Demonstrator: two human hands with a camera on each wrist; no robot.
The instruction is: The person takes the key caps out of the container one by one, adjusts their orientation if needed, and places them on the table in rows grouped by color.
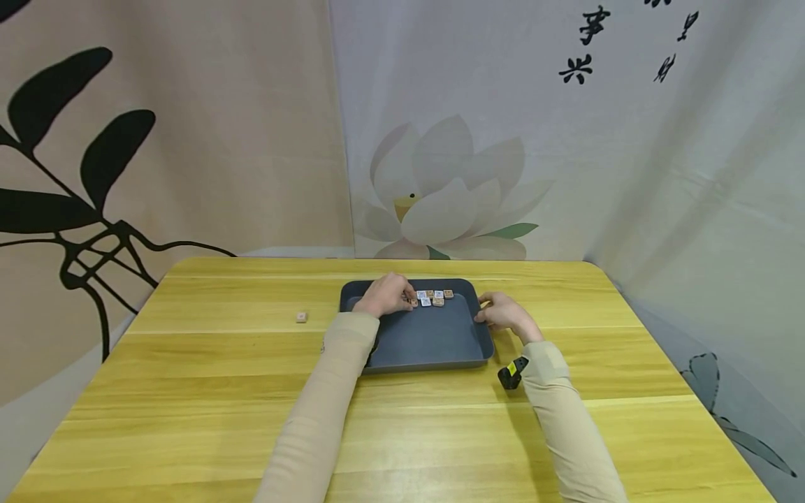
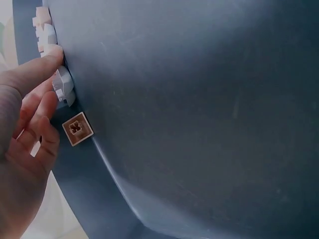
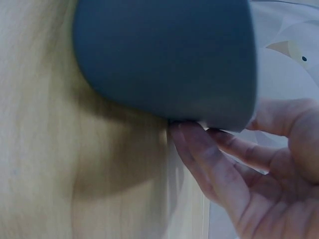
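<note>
A dark grey tray [image 1: 428, 342] lies on the table, with several small white and brown keycaps [image 1: 438, 302] grouped near its far side. My left hand [image 1: 385, 295] reaches over the tray's far left part. The left wrist view has its thumb and fingers pinching at a white keycap [image 2: 65, 82] in the row. Beside those fingers is a brown keycap [image 2: 78, 128], upside down with its stem socket showing. At the tray's right side, my right hand [image 1: 506, 314] grips the edge, fingertips [image 3: 189, 130] under the rim and thumb partly hidden behind the wall.
One more keycap [image 1: 302, 317] lies on the wooden table [image 1: 220, 391], left of the tray. A black device with a yellow mark [image 1: 512, 372] is worn at the right wrist. Printed curtains [image 1: 453, 84] hang behind the table.
</note>
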